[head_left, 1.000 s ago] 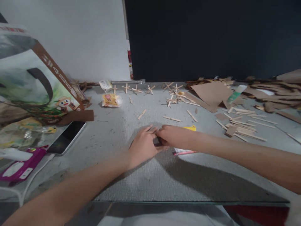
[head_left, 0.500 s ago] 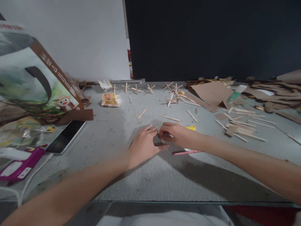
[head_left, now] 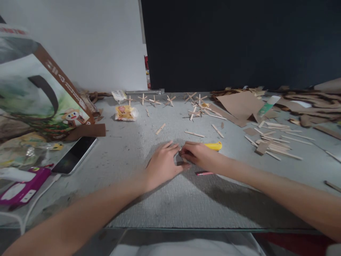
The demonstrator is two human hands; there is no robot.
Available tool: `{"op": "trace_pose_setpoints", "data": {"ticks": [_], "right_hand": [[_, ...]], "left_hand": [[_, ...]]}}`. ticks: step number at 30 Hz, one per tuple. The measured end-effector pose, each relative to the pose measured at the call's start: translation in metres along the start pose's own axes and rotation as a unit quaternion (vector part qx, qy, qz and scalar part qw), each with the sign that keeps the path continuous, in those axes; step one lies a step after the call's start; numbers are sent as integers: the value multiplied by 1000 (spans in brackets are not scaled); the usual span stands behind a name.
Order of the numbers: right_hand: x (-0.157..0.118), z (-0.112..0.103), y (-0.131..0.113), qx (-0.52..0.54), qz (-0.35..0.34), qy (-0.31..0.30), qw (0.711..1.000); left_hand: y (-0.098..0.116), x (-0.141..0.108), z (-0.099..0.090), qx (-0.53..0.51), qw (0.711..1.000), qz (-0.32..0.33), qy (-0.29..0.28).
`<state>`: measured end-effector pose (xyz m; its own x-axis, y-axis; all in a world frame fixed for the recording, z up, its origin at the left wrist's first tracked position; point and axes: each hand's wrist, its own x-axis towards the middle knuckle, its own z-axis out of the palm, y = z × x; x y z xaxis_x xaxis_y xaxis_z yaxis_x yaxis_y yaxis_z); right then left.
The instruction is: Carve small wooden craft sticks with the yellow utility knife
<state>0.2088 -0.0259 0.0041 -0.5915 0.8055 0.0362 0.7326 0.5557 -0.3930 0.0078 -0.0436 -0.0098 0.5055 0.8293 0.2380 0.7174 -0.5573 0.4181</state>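
My left hand (head_left: pixel 163 161) lies on the grey table with its fingers stretched out and its thumb apart. A small light-brown piece, perhaps wooden, shows partly between that thumb and my right hand (head_left: pixel 198 154). The right fingers are closed in a pinch close to the left fingertips; what they hold is hidden. A yellow object (head_left: pixel 215 146) like a tool handle sticks out behind my right hand, and a pink pencil (head_left: pixel 204 173) lies partly under the right wrist. Beyond the hands are single wooden sticks (head_left: pixel 194 134) and a short double stick (head_left: pixel 160 128).
Several crossed-stick pieces (head_left: pixel 169 101) stand along the back. Loose sticks (head_left: pixel 279 147) are piled at the right, near brown cardboard (head_left: pixel 239 106) and a glue stick (head_left: pixel 268 106). At the left are a phone (head_left: pixel 74 155), a purple device (head_left: pixel 25 186) with a cable and a large printed box (head_left: pixel 48 92).
My right hand has shifted slightly and turned, so more of the yellow object shows and less of the pink pencil. The left hand stays nearly in place.
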Motion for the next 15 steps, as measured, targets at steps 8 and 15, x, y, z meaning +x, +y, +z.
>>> {"op": "trace_pose_setpoints", "data": {"ticks": [8,15], "right_hand": [[3,1,-6,-138,-28,-35,989],[3,-4,-10,-239,-74,-60,966]], "left_hand": [[-3,0,3,-8,1000,7,13],[-5,1,6,-19,999,16,27]]}}
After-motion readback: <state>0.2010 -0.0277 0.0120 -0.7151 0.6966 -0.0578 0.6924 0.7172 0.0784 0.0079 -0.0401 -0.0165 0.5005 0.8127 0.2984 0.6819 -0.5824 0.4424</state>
